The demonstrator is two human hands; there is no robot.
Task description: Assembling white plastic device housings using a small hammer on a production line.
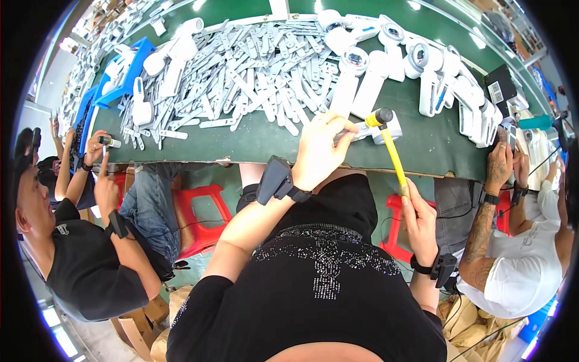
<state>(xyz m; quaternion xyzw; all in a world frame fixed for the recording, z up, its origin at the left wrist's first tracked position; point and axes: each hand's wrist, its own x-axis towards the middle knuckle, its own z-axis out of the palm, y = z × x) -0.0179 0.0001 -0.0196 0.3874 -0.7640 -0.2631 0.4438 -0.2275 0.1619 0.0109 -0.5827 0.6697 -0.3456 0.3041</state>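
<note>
A small hammer with a yellow handle and a dark striking face is in my right hand, fingers wrapped round the handle's lower end. Its head is over a white plastic housing lying near the front edge of the bench. My left hand pinches the housing's narrow grey end from the left. Whether the hammer head touches the housing or hovers just above it, I cannot tell. Just behind stand white housings with round heads, their long handles pointing toward me.
A big heap of grey strips covers the middle of the green bench. More white housings stand at right, near a black box. A blue bin is at left. Co-workers sit on both sides, near red stools.
</note>
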